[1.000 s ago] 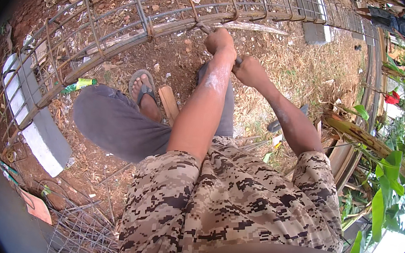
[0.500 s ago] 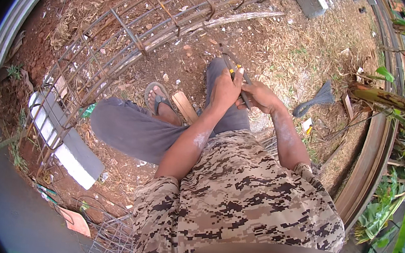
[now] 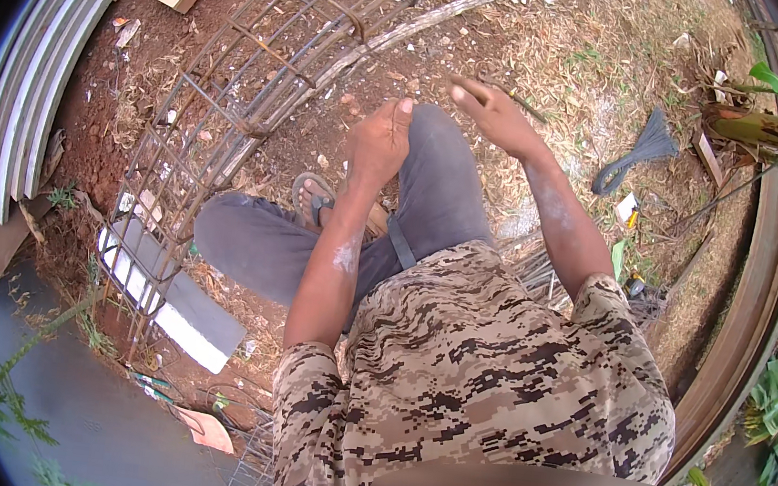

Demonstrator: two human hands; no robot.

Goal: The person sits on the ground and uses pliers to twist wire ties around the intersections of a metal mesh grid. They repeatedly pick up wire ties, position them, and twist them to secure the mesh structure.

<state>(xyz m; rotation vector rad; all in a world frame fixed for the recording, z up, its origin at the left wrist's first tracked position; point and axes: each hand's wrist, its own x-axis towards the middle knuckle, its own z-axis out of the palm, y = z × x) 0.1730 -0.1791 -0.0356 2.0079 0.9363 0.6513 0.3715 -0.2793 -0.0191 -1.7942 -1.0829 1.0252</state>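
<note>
Left hand (image 3: 380,138) at 12 o'clock of the raised knee (image 3: 436,167), fingers curled loosely, grip contents impossible to tell. Right hand (image 3: 490,112) at 1 o'clock, part open, pinching a thin wire (image 3: 527,105) running toward 2 o'clock. Rebar cage (image 3: 265,66) lying at 11 o'clock on red soil, well apart from both.

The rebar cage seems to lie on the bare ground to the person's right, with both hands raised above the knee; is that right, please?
Not quite: the rebar cage lies to the person's left, not the right, as the head view shows. The rest holds: it rests on the bare ground, and the left hand and right hand are both raised above the knee.
</note>
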